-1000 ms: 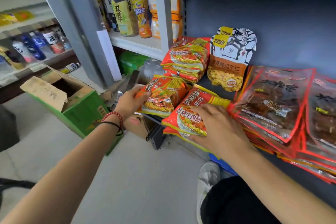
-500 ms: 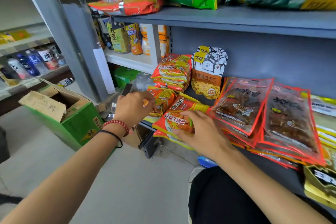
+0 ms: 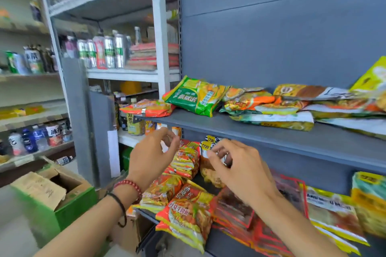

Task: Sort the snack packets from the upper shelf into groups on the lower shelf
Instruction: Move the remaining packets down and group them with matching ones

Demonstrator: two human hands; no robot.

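The upper shelf [image 3: 261,131] carries a loose heap of snack packets: an orange one [image 3: 146,108] at its left end, a green one [image 3: 194,96] beside it, and several yellow and orange ones [image 3: 271,108] to the right. On the lower shelf [image 3: 221,242] lie grouped orange noodle packets [image 3: 186,213], a stack of them [image 3: 186,160] behind, dark red-edged packets [image 3: 236,208] and yellow packets [image 3: 332,213]. My left hand [image 3: 152,156] and right hand [image 3: 240,167] hover in the air in front of the shelf edge, fingers loosely curled, holding nothing.
A green cardboard box [image 3: 54,200] stands open on the floor at lower left. A grey upright post [image 3: 77,115] and white racks with drink cans [image 3: 104,52] and bottles [image 3: 31,140] fill the left side. A blue back panel rises behind the shelves.
Both hands have left the orange noodle packets on the lower shelf and risen to just below the upper shelf's edge. The view has tilted upward, showing the upper shelf's heap.
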